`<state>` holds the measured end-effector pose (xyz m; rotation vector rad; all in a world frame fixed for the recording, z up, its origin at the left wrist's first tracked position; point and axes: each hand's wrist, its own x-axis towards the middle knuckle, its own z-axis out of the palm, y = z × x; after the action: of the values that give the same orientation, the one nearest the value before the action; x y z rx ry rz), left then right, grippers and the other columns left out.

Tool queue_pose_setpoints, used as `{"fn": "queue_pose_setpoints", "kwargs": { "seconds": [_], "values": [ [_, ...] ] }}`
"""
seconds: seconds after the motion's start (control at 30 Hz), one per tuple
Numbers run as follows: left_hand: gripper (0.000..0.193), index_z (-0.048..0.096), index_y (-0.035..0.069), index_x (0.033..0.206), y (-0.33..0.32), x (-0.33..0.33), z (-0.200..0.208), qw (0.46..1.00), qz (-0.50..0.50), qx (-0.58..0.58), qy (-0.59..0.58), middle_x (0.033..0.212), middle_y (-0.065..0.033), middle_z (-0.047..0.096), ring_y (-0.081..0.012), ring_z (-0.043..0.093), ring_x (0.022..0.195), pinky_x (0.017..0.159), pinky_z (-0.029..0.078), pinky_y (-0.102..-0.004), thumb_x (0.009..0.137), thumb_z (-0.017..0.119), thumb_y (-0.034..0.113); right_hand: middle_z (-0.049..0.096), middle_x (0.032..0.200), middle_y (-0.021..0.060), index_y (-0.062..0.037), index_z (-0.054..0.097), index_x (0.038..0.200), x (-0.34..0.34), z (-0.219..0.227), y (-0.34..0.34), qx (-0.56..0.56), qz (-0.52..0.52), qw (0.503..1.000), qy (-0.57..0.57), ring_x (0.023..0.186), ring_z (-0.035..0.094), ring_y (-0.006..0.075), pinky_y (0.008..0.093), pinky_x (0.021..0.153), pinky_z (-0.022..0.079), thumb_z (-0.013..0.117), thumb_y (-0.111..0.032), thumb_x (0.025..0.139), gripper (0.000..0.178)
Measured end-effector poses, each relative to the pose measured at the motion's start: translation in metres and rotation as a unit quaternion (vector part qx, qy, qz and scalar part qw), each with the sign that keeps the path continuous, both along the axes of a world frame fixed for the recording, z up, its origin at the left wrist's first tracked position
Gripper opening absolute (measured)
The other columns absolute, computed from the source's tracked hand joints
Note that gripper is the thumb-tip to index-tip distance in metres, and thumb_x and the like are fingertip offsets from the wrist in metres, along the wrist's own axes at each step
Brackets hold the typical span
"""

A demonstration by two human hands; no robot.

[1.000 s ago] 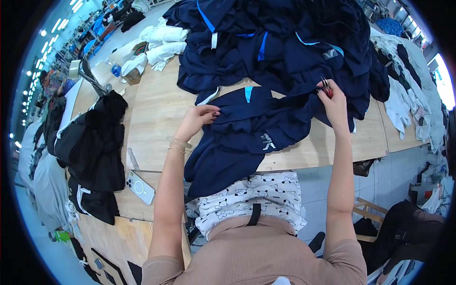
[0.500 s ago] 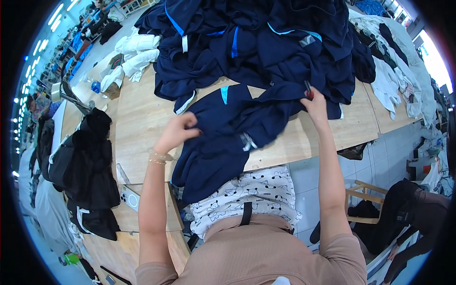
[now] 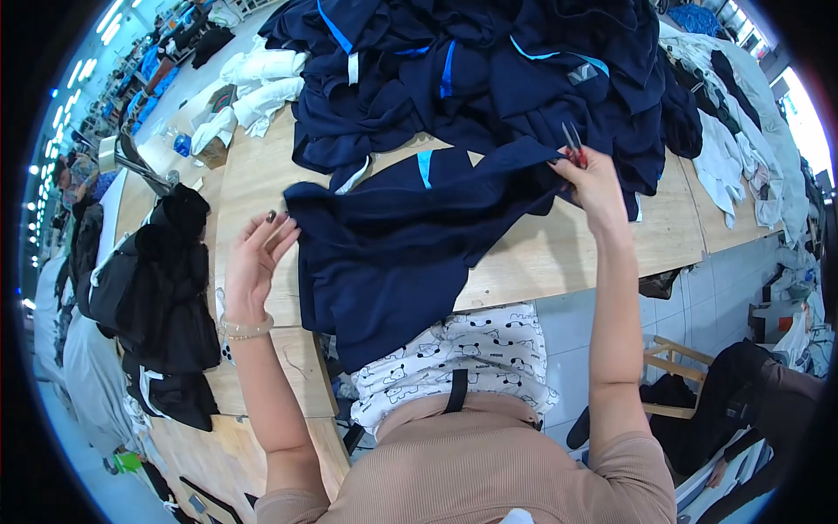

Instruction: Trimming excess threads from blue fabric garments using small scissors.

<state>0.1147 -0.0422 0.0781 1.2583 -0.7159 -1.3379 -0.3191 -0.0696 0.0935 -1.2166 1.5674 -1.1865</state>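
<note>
A navy garment (image 3: 384,253) is spread across the table edge in front of me, its lower part hanging towards my lap. A light blue strip (image 3: 425,168) shows at its far side. My right hand (image 3: 594,188) is closed, pinching the garment's right end. Red-handled scissors (image 3: 574,150) are in that same hand, blades pointing up and away. Beside the garment's left edge, my left hand (image 3: 260,251) has its fingers apart and holds nothing. Its fingertips are very near the fabric's far left corner; whether they touch it I cannot tell.
A large pile of navy garments (image 3: 489,79) fills the far side of the wooden table (image 3: 244,188). Black garments (image 3: 153,297) hang at the left, white ones (image 3: 720,157) lie at the right. A wooden stool (image 3: 676,362) and another person (image 3: 751,393) are at the lower right.
My left hand has moved left and opened out, away from the middle of the garment. The fabric now lies spread wider, and the white label seen on it before no longer shows.
</note>
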Motion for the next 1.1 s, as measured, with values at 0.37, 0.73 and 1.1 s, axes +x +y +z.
{"fn": "queue_pose_setpoints", "kwargs": {
  "seconds": [0.37,0.73,1.1],
  "values": [
    [0.04,0.053,0.0,0.106,0.003,-0.118,-0.045,0.845,0.004,-0.161,-0.509,0.09,-0.0104,0.051,-0.0193,0.05,0.075,0.068,0.045,-0.0298,0.077,0.07,0.021,0.048,0.061,-0.0088,-0.0077,0.062,0.085,0.002,-0.049,0.017,0.072,-0.06,0.993,-0.077,0.048,0.033,0.0016,0.0198,0.044,0.022,0.063,-0.015,0.083,0.008],
    [0.039,0.056,-0.001,0.115,-0.063,-0.083,-0.08,0.854,-0.119,0.027,-0.505,0.096,-0.0206,0.064,-0.0328,0.062,0.088,0.075,0.05,-0.0385,0.077,0.054,0.004,0.064,0.079,0.0032,-0.0019,0.064,0.088,-0.035,-0.054,0.037,0.136,-0.005,0.963,-0.234,0.069,0.059,0.009,0.02,0.063,0.046,0.063,-0.015,0.083,0.014],
    [0.021,0.059,0.004,0.102,0.033,0.058,-0.065,0.975,-0.089,0.086,0.185,0.1,-0.0042,0.064,-0.0147,0.061,0.09,0.075,0.049,-0.0282,0.091,0.048,0.016,0.064,0.093,0.0077,-0.0013,0.057,0.099,-0.01,-0.071,0.047,0.044,0.04,0.848,-0.526,0.081,0.063,0.0154,0.0279,0.075,0.051,0.057,-0.012,0.088,0.016]
  ]
}}
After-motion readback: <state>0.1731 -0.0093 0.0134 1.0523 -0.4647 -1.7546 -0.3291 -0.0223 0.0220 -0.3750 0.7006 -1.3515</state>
